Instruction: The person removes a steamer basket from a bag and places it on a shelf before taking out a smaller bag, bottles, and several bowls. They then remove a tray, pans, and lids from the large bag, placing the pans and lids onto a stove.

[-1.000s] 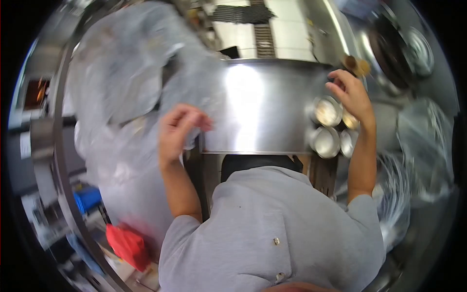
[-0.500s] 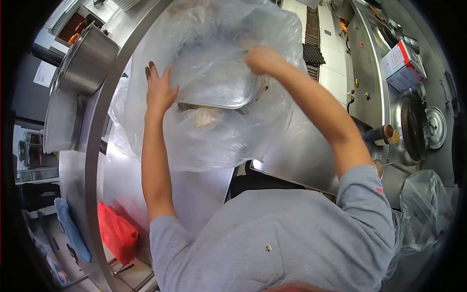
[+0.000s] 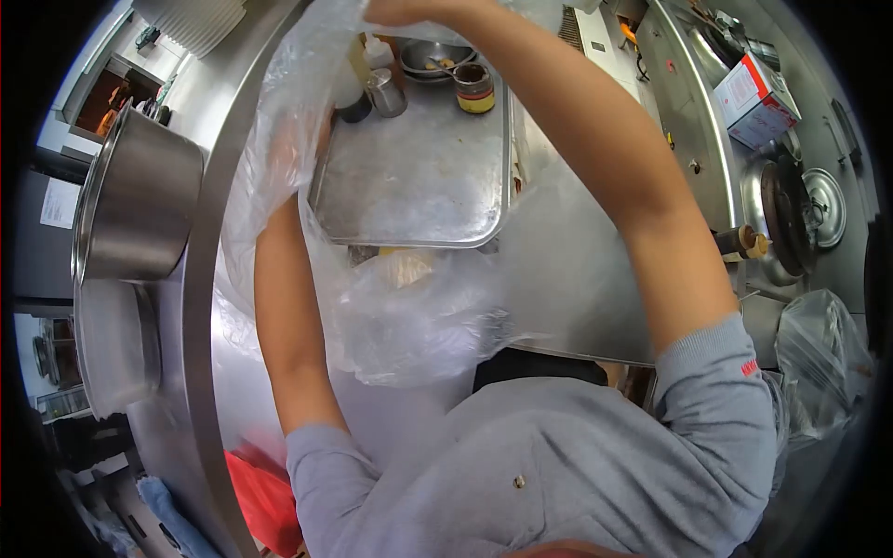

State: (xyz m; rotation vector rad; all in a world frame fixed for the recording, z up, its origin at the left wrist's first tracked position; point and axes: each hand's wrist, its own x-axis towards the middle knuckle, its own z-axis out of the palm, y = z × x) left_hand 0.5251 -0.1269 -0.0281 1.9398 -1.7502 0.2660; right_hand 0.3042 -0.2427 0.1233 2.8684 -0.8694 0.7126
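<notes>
A large see-through plastic sheet hangs in folds around a shallow metal tray. My right hand is at the top edge of the view, closed on the lifted plastic; part of it is cut off. Under a layer of the same plastic, my left hand is beside the tray's left rim, its fingers veiled and blurred. At the tray's far end stand a jar with a yellow label, a metal shaker, a white-topped squeeze bottle and a metal bowl with a spoon.
A steel shelf edge runs along the left, with a big metal pot on it. Below lies a red bag. To the right are a red-and-white box, a bottle and a pot lid.
The plastic has been pulled up and away, uncovering the tray and the containers at its far end. My right hand has moved forward and left; my left hand is now under the plastic.
</notes>
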